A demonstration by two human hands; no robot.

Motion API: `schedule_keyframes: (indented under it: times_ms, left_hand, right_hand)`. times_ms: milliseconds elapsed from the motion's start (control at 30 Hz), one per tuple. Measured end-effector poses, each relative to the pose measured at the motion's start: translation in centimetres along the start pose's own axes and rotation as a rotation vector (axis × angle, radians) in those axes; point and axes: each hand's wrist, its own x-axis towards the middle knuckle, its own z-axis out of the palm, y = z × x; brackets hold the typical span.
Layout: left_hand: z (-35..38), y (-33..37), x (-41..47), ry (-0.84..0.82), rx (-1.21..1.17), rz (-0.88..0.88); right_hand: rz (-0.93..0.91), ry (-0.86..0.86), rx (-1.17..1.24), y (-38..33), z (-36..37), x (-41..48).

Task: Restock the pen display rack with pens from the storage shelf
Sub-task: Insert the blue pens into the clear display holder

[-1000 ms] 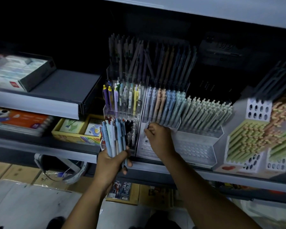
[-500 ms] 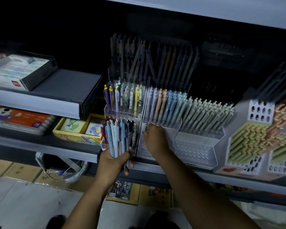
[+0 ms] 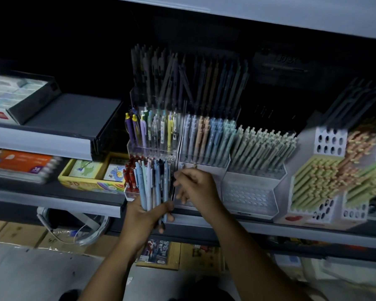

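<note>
My left hand (image 3: 147, 216) grips a bundle of pastel pens (image 3: 153, 184), mostly pale blue and white, held upright in front of the clear tiered pen rack (image 3: 152, 152). My right hand (image 3: 197, 186) hovers just right of the bundle, fingers pinched near the tops of its pens; whether it holds one I cannot tell. Behind it stands the white display rack (image 3: 250, 194), its upper tier filled with pastel pens (image 3: 206, 137) and green pens (image 3: 263, 146). The lower white tier under my right hand shows bare holes.
A white honeycomb holder (image 3: 328, 142) packed with green and orange pens stands at right. A yellow box (image 3: 91, 183) and an orange pack (image 3: 17, 161) lie on the shelf at left. A grey tray (image 3: 72, 111) sits above. Cardboard boxes lie on the floor below.
My right hand has drawn back from the white rack's lower tier and moved left, ending beside the bundle. The left hand has lifted the bundle slightly.
</note>
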Motion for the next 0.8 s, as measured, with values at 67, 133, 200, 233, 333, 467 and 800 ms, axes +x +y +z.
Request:
schedule_keyframes:
  times_ms: [67,133,200,233,333,467,800]
  left_hand:
    - [0.1,0.0,-0.1,-0.027,0.012,-0.002]
    - [0.4,-0.1,-0.1,-0.054,0.017,-0.009]
    - [0.8,-0.1,-0.2,-0.084,0.026,-0.009]
    - [1.0,-0.1,-0.2,-0.096,0.032,-0.006]
    - [1.5,-0.3,0.1,-0.094,0.030,0.001]
    - [2.0,-0.3,0.7,-0.090,-0.006,-0.003]
    - [2.3,-0.8,0.9,-0.084,0.046,0.023]
  right_hand:
    - [-0.003,-0.042,0.058,-0.3,-0.1,-0.5]
    - [-0.010,-0.047,0.063,-0.3,-0.3,-0.8]
    - [0.009,-0.021,0.070,-0.1,-0.5,-0.9]
    - [0.023,-0.003,0.073,0.0,-0.7,-0.9]
    - [0.040,0.055,0.114,0.0,-1.5,-1.0]
    - [0.044,0.185,0.223,0.0,-3.0,-0.7]
    - [-0.200,0.584,-0.113,2.9,-6.9,0.7]
